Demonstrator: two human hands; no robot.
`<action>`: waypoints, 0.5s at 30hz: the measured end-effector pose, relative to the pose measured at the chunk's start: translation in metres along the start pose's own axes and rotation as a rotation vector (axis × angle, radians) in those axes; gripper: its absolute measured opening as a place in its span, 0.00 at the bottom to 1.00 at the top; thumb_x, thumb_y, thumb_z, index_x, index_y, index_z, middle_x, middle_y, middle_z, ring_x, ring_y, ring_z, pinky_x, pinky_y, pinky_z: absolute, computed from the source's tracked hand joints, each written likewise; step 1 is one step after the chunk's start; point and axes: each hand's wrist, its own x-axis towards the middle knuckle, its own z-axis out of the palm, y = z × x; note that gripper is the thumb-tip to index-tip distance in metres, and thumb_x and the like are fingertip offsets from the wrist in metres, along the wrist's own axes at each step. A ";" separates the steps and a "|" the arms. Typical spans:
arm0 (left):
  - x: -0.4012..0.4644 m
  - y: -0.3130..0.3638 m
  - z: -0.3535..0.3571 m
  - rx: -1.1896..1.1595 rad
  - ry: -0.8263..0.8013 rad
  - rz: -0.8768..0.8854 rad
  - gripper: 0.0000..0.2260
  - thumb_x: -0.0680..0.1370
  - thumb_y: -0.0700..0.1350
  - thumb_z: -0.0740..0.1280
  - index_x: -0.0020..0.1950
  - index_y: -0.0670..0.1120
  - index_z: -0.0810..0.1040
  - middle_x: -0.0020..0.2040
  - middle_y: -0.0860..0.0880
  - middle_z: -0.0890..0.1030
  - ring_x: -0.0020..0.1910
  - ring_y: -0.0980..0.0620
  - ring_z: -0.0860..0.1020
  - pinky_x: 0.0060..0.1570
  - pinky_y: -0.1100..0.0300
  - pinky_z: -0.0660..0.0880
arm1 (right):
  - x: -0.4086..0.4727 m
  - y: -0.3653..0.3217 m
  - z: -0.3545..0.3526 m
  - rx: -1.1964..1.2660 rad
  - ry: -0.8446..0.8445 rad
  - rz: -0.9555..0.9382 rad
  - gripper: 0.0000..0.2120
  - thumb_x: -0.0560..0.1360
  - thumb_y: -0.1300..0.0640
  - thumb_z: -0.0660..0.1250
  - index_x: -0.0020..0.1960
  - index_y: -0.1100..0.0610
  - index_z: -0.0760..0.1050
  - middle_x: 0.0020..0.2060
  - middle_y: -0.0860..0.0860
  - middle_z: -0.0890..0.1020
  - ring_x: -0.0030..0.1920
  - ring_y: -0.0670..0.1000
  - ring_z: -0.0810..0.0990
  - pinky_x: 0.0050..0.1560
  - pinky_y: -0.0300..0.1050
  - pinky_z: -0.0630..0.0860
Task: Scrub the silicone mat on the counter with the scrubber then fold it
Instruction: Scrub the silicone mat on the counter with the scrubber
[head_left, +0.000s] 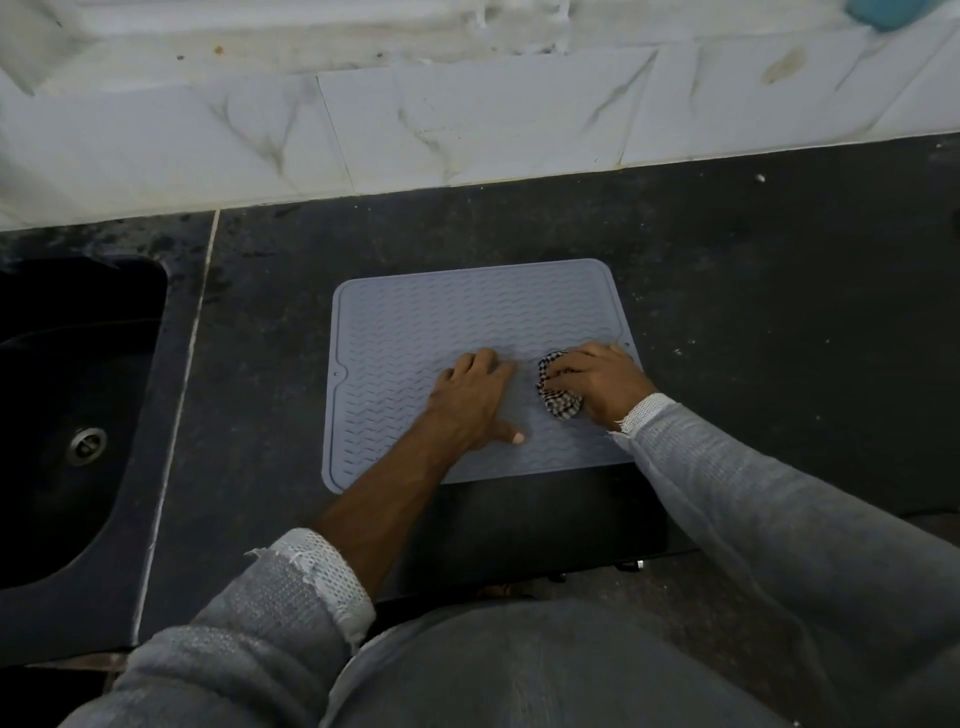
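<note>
The counter (727, 291) is presenting as a dark, speckled stone slab, lying under both hands and extending well beyond the fingertips on every side. A dark sink (78, 395) with a round metal drain (87, 445) is sitting well to the left of the left fingers.

The silicone mat (415, 332) is lying flat and unfolded on the counter, directly beneath the fingers of both hands. It is a pale grey, rounded-corner rectangle with a raised rim and rows of wavy ridges, likely flexible and inclined to slide on smooth stone.

The left hand (472, 400) is resting on the mat with fingers straight and laid flat, thumb splayed toward the near edge. In my judgement it is pinning the mat so that it is not shifting under the scrubbing.

The right hand (592, 384) is curling its fingers over the scrubber (558, 395), pressing it onto the mat's right portion, just beside the left fingertips. The scrubber is a bunched, checked black-and-white pad, apparently a woven mesh; its exact material is not determinable.

Assessment: the scrubbing step appears to be in progress; folding is not yet done.
</note>
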 end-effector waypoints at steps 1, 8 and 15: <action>0.003 0.006 0.001 -0.001 -0.005 0.005 0.46 0.67 0.63 0.73 0.77 0.49 0.54 0.73 0.45 0.59 0.71 0.44 0.59 0.68 0.45 0.60 | -0.001 0.001 0.000 0.019 0.033 -0.006 0.21 0.63 0.70 0.72 0.54 0.57 0.81 0.56 0.54 0.81 0.56 0.62 0.76 0.56 0.59 0.70; 0.011 0.018 0.007 -0.013 -0.057 -0.007 0.48 0.64 0.60 0.77 0.76 0.47 0.55 0.73 0.44 0.56 0.70 0.43 0.58 0.66 0.44 0.62 | 0.001 -0.023 0.011 -0.032 0.163 -0.145 0.19 0.57 0.68 0.78 0.46 0.58 0.83 0.48 0.54 0.84 0.47 0.61 0.81 0.45 0.58 0.76; 0.011 0.015 0.009 -0.014 -0.067 -0.008 0.50 0.64 0.61 0.76 0.77 0.46 0.53 0.74 0.44 0.54 0.71 0.43 0.56 0.67 0.44 0.63 | -0.021 0.019 -0.011 -0.104 0.095 -0.122 0.22 0.49 0.66 0.81 0.43 0.56 0.84 0.44 0.52 0.85 0.46 0.59 0.82 0.43 0.56 0.75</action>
